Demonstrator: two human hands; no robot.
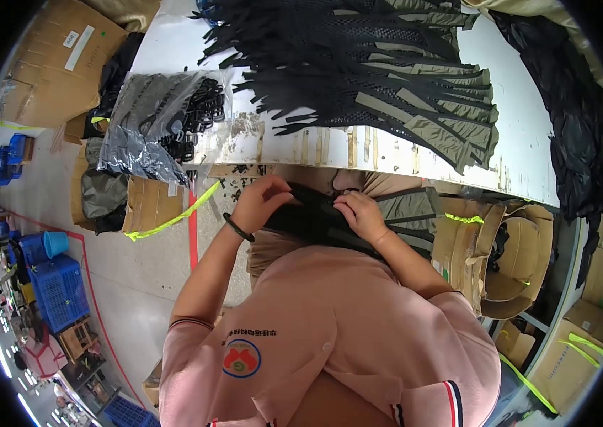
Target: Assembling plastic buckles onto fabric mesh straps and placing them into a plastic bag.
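Note:
My left hand [260, 203] and my right hand [360, 213] both grip a black mesh fabric piece [310, 217] held over my lap, just below the white table's edge [301, 146]. A black band circles my left wrist. An olive-green strap part [408, 208] of the piece hangs to the right of my right hand. On the table lies a big pile of similar black mesh and olive pieces [372, 71]. A clear plastic bag of black buckles [166, 117] sits at the table's left end.
Cardboard boxes [60, 64] stand at the far left and more boxes [515, 256] under the table at the right. Black fabric [572, 114] drapes over the table's right side. Blue crates [56, 285] stand on the floor at left, near red floor lines.

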